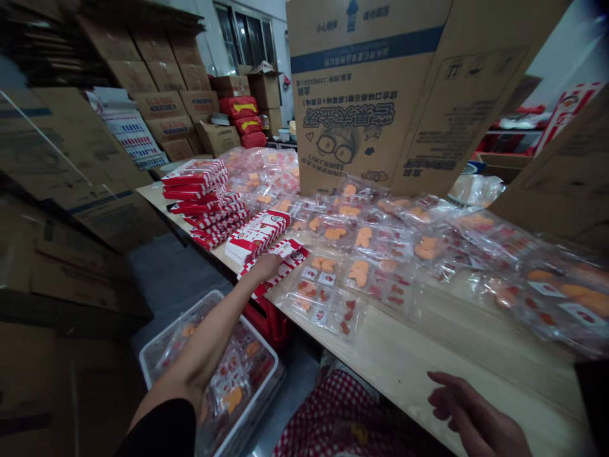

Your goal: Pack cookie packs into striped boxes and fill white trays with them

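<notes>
My left hand point(264, 266) reaches far forward and rests on a flat red-and-white box point(285, 259) lying on the wooden table point(419, 355); its fingers are closed over the box's near edge. More red-and-white boxes point(257, 233) are stacked just behind it. My right hand point(469, 409) hovers low at the table's near edge, fingers loosely spread, holding nothing. Clear plastic packets of orange and red pieces point(361, 270) cover the table ahead of both hands.
A taller pile of red-and-white boxes point(202, 200) sits at the table's far left. A big printed cardboard carton point(380, 95) stands behind the packets. A white crate of packets point(214, 374) rests on the floor at left. Stacked cartons point(162, 89) line the wall.
</notes>
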A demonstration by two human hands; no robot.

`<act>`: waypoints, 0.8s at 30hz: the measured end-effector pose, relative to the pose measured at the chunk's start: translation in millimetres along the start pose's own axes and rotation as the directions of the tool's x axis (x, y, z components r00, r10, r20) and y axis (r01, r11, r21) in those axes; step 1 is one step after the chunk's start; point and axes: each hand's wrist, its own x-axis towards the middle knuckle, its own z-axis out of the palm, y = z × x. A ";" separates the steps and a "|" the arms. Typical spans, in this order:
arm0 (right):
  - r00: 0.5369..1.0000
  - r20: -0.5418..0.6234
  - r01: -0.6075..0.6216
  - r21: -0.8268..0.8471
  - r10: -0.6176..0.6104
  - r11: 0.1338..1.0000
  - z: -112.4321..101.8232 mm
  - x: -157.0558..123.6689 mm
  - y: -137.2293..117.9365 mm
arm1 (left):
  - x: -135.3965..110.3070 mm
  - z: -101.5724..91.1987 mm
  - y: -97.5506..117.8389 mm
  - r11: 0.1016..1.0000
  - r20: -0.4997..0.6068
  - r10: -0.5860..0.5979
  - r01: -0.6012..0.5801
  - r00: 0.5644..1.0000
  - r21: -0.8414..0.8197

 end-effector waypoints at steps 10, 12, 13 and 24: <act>0.755 -0.330 0.459 -0.351 -0.567 0.816 -30.7 56.6 -154.6 | -99.8 -61.5 147.3 0.481 -0.539 0.640 -0.832 0.548 -0.276; 0.813 -0.373 0.378 -0.245 -0.447 0.893 -43.6 68.6 -157.5 | -103.6 -50.5 167.9 0.396 -0.619 0.625 -0.876 0.476 -0.273; 0.855 -0.355 0.341 -0.163 -0.378 0.926 -49.2 71.4 -154.4 | -101.7 -44.3 175.7 0.391 -0.647 0.602 -0.879 0.469 -0.273; 0.966 0.029 0.254 0.092 -0.257 0.963 -71.5 67.4 -131.9 | -118.7 13.7 239.9 0.411 -0.464 0.597 -0.746 0.655 -0.523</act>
